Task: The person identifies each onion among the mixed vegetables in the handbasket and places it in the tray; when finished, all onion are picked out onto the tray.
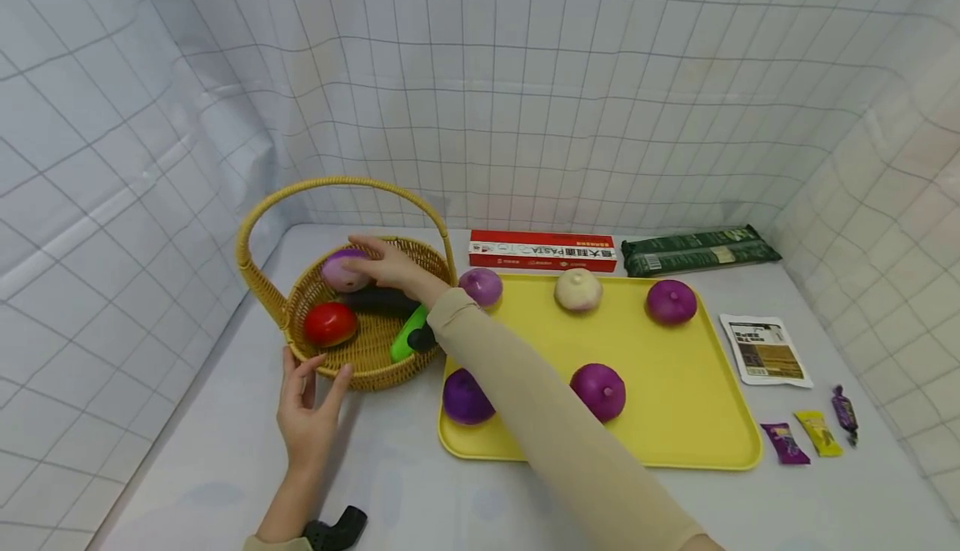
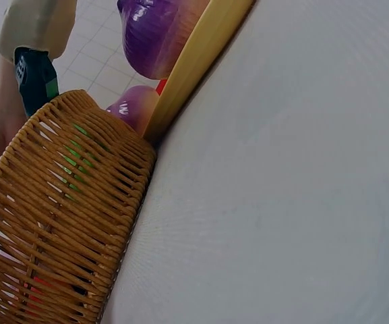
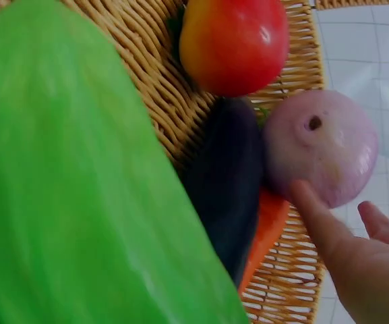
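At the left, a wicker basket (image 1: pixel 375 381) with a tall hoop handle holds several vegetables. A pale purple onion (image 1: pixel 343 272) lies against its far left wall. My right hand (image 1: pixel 397 269) reaches over the basket with fingers spread; in the right wrist view its thumb touches the onion's edge. Near the onion are a red tomato (image 1: pixel 330 323), a dark eggplant (image 1: pixel 382 301), an orange carrot (image 3: pixel 267 229) and a large green vegetable (image 1: pixel 408 336). At the basket's near rim my left hand (image 1: pixel 309 418) has its fingers apart, partly extended; contact is unclear.
Beside the basket, a yellow tray (image 1: pixel 675 455) carries several purple onions (image 1: pixel 597 391) and a whitish bulb (image 1: pixel 577 290). Behind it lie a red pasta box (image 1: pixel 543 251) and a green packet (image 1: pixel 697 252). A white pouch (image 1: pixel 765 351) and small wrapped candies (image 1: pixel 819 433) sit rightward.
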Demonstrator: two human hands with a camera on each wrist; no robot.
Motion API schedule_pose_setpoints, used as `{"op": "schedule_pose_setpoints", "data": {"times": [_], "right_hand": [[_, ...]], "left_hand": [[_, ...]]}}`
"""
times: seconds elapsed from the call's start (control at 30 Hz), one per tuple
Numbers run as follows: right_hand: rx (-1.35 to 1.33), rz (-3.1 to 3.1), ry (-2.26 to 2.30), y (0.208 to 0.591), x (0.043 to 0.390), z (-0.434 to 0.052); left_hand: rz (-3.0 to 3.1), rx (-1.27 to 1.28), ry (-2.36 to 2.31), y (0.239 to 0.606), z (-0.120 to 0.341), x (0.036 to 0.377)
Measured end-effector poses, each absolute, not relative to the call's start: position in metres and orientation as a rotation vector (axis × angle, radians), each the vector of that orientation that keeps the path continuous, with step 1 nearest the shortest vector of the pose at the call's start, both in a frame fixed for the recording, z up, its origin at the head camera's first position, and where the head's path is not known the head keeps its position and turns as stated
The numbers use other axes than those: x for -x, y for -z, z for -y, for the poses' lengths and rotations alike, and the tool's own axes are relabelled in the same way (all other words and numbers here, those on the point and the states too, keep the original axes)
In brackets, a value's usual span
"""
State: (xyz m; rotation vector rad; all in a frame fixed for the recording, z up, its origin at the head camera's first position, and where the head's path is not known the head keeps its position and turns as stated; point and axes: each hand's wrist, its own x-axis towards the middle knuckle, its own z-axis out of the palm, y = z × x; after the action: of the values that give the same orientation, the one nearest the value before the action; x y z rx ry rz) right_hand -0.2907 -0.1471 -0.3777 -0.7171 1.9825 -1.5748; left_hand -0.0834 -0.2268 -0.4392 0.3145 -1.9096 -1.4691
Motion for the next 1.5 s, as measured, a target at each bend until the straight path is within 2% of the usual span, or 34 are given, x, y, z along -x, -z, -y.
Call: {"op": "schedule_pose_setpoints", "data": {"times": [0.37,1.0,1.27,1.5], "right_hand": [[0.655,-1.865,1.449,0.381,0.285,0.158],[0.903,-2.12,1.161,0.382,0.27,0.174],[0.907,-1.979,1.136,0.378,0.262,0.176],[1.083,-1.928,0.966,0.366,0.26,0.17]], "left_hand": [[1.915,-0.311,1.474,0.439,0.227,0.083],[1.918,-0.297,1.49,0.44,0.224,0.082],[1.893,-0.291,1.527,0.467,0.239,0.091],[1.891,-0.302,1.525,0.456,0.237,0.088]]}}
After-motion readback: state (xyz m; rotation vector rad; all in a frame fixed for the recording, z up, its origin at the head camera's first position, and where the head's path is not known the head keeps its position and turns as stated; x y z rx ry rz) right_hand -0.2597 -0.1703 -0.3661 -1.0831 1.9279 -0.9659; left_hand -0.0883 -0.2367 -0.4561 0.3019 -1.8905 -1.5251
